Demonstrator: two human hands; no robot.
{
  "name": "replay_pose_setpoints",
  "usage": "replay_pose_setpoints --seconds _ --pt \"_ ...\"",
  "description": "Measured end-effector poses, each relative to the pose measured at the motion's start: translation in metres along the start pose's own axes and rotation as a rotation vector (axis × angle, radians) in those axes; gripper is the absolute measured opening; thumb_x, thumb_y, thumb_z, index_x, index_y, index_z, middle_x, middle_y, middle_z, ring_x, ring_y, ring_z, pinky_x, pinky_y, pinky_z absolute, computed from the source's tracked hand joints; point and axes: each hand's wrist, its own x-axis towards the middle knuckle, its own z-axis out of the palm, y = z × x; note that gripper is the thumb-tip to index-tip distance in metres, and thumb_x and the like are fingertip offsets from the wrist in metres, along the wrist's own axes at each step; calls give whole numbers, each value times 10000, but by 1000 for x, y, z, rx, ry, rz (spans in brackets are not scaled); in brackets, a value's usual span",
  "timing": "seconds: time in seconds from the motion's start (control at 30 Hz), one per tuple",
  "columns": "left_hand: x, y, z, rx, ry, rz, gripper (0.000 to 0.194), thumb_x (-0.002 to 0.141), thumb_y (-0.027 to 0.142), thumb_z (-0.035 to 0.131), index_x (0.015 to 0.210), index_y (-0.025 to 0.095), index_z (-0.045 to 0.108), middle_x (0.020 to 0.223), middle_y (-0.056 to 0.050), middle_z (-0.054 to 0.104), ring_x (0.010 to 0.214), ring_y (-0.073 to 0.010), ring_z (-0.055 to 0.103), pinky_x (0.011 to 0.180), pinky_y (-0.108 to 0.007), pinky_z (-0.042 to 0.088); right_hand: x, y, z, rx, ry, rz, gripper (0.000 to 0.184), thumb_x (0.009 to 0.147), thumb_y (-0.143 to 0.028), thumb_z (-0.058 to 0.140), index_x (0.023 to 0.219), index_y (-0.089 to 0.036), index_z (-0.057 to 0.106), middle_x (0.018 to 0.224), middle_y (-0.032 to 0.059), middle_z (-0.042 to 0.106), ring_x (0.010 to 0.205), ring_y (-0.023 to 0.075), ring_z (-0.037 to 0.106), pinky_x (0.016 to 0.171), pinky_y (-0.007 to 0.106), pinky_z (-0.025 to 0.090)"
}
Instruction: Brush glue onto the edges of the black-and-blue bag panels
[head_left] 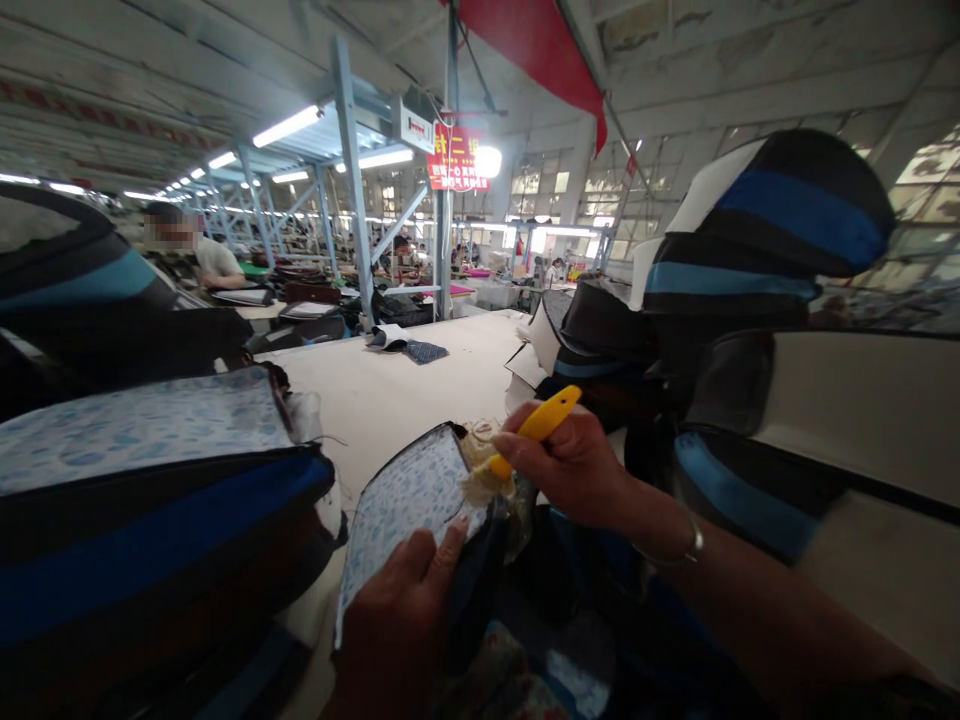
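Observation:
My left hand (405, 610) is closed on the lower edge of a fabric piece (409, 500) with a blue-and-white printed lining and a dark border, holding it up at an angle. My right hand (574, 465) is closed around a yellow-handled tool (538, 425). The tool's tip sits at a pale tuft of thread or trim (484, 478) on the piece's upper right edge. A thin bracelet (686, 550) circles my right wrist.
Stacks of black, blue and white sewn pieces rise on the left (150, 500) and on the right (765, 300). A pale worktable (405, 385) runs ahead, with small fabric scraps (409, 345) on it. A seated person (199, 255) works at far left among blue steel frames.

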Motion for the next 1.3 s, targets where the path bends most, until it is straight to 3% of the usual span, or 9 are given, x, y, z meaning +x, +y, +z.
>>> replay_pose_setpoints --seconds 0.1,0.23,0.43,0.7,0.8,0.9,1.0,1.1,1.3 --pt "2 9 -1 39 37 47 535 905 6 479 1390 219 553 871 -42 624 767 -179 636 624 -231 505 5 -3 0 -237 -209 -3 336 888 -223 565 592 -174 415 537 -54 365 497 67 327 512 243 261" --pt "3 13 1 28 65 75 545 884 -30 497 1366 216 562 832 -30 594 752 -178 622 626 -233 504 8 -4 -3 -392 -104 11 303 898 -242 531 620 -170 431 572 -39 406 533 78 363 567 273 254" --pt "0 14 1 68 55 85 554 866 -54 503 1354 203 556 883 -40 612 772 -179 621 634 -242 500 5 -1 8 -447 -165 -48 251 881 -235 534 656 -174 441 598 -35 413 549 87 336 575 287 231" --pt "-5 8 -2 124 46 95 586 888 -53 438 1407 213 492 862 -36 638 772 -178 645 665 -252 517 2 11 13 -287 -25 -9 256 866 -273 594 646 -178 503 608 -19 479 542 96 386 565 270 288" --pt "-5 -3 -6 103 131 79 499 941 -10 413 1378 208 515 840 -35 657 725 -172 643 642 -257 507 -2 15 1 69 288 156 268 929 -377 583 754 -174 580 604 -27 502 500 90 404 497 240 305" --pt "-1 -16 -14 -35 238 4 303 1033 160 426 1300 209 563 892 -40 694 754 -164 685 701 -260 547 -13 21 3 819 494 482 272 820 -410 727 759 -176 602 483 -83 414 396 61 294 397 201 248" --pt "1 -26 -23 -137 250 -140 261 1055 336 444 1257 240 579 1034 -40 737 896 -183 737 777 -267 590 -30 28 26 1159 377 649 291 763 -379 731 634 -185 555 391 -104 316 345 51 202 354 194 240" --pt "-3 -33 -29 -128 261 -284 282 1037 365 462 1278 262 566 1064 -27 746 929 -202 745 771 -282 606 -45 29 56 1334 262 656 262 792 -379 659 617 -200 583 374 -99 315 335 60 179 427 253 425" --pt "-16 -35 -42 -91 80 -264 238 1013 347 456 1184 252 590 1117 -64 683 1020 -232 698 854 -336 596 -51 17 95 1621 100 668 174 774 -332 653 657 -203 654 397 -91 371 341 65 196 620 332 557"
